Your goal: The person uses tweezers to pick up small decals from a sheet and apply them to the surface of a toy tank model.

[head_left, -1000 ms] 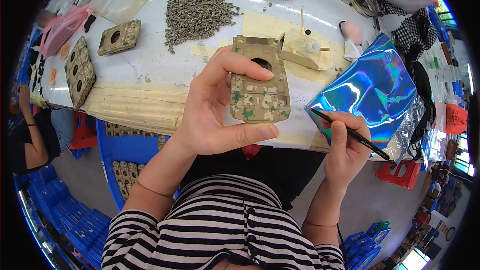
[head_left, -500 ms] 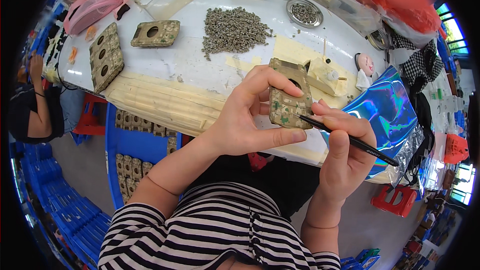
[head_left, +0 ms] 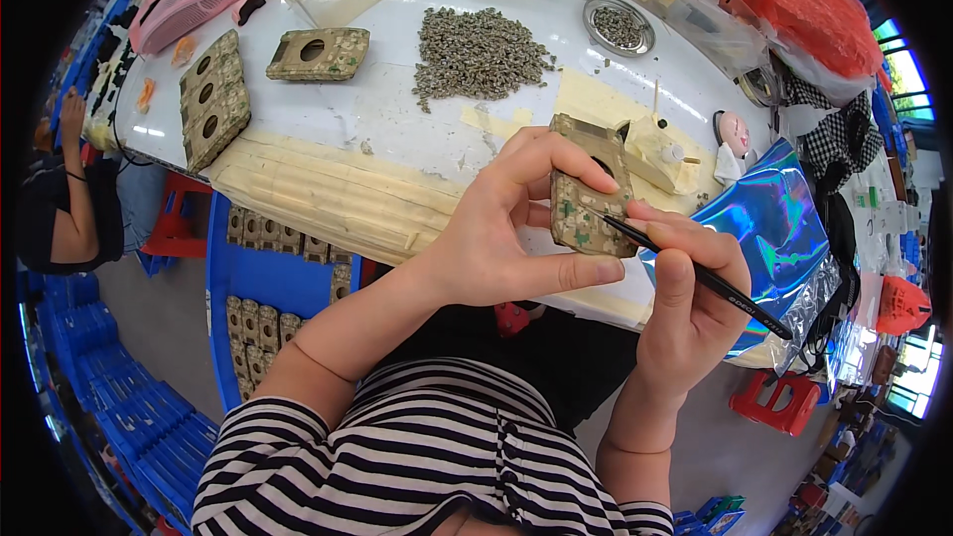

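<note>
My left hand (head_left: 506, 213) grips a camouflage-patterned model tank hull (head_left: 586, 201) by its edges, thumb below and fingers over the top. The hull is tilted above the table's front edge, and its round hole is partly covered by my fingers. In my right hand (head_left: 695, 278) is a pair of black pointed tweezers (head_left: 730, 296), pinched between thumb and fingers. Their tip touches or nearly touches the hull's top face near its lower end. Whether the tip holds anything is too small to tell.
Two more hulls, one with a single hole (head_left: 318, 55) and one with several (head_left: 213, 99), lie at the left. Beyond my hands are a pile of small grey parts (head_left: 476, 55) and a round metal dish (head_left: 618, 25). A blue tray (head_left: 283, 276) of hulls sits below the table edge.
The view has shifted slightly. The hull in my left hand has moved a little to the right and turned slightly; the tweezers' tip stays close to its face.
</note>
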### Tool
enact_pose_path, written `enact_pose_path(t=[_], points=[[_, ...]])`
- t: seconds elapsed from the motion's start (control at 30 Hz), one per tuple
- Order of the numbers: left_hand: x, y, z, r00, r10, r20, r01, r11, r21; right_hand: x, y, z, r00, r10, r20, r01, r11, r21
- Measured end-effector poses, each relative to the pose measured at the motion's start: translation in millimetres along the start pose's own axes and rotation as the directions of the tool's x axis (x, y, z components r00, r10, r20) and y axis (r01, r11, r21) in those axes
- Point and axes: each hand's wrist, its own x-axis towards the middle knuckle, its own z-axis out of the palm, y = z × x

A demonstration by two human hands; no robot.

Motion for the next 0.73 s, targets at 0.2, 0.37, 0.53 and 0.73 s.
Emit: enact_pose_path(t=[0.2,0.37,0.53,0.73], points=[[-0.2,0.1,0.2,1.000,-0.005,-0.004,0.005,1.000,0.004,0.1,0.1,0.0,1.000,-0.003,0.001,0.003,1.000,-0.020],[-0.2,0.8,0.1,1.000,-0.010,-0.003,0.010,1.000,0.006,0.4,-0.7,-0.2,1.000,-0.001,0.006,0.001,1.000,-0.020],[-0.3,-0.2,0.2,1.000,-0.014,-0.006,0.014,1.000,0.000,0.6,-0.4,-0.6,1.000,-0.010,0.008,0.011,1.000,-0.016],[0.0,-3.0,-0.3,1.000,0.010,-0.002,-0.010,1.000,0.003,-0.1,1.2,-0.7,1.000,0.002,0.000,-0.002,1.000,0.012]])
